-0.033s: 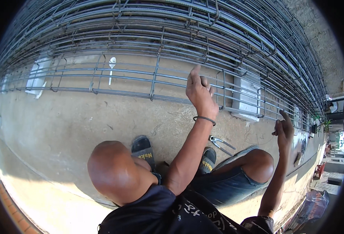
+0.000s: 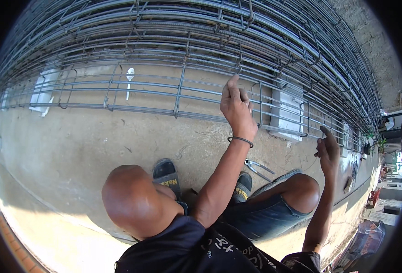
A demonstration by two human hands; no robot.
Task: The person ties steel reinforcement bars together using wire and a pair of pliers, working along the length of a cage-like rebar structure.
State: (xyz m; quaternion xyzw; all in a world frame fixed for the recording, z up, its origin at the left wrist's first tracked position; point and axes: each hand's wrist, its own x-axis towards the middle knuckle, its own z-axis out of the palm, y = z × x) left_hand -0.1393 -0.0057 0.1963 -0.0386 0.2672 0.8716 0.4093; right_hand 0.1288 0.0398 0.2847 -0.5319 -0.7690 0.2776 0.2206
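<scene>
Over the long steel rebar cage [image 2: 179, 93] in front of me, my left hand [image 2: 238, 108] is raised with its index finger stretched out and other fingers partly bent. Nothing shows in its grasp; I cannot tell whether it touches the rods. My right hand [image 2: 329, 152] is farther right, beside the cage's near edge. Its index finger points out with the thumb apart, and no held thing is visible. A pair of pincers [image 2: 259, 168] lies on the concrete by my right foot. Beneath the cage's rods lies a white plastic spoon [image 2: 128, 84].
Many more rebar cages [image 2: 196, 27] are stacked along the far side. Pale blocks stand under the near cage, one at the right [image 2: 286, 116] and another at the left [image 2: 42, 93]. My knees and sandals [image 2: 166, 175] are close to the cage on the concrete floor.
My left hand has shifted slightly right. My right hand has shifted slightly left. The pincers and spoon stay where they were.
</scene>
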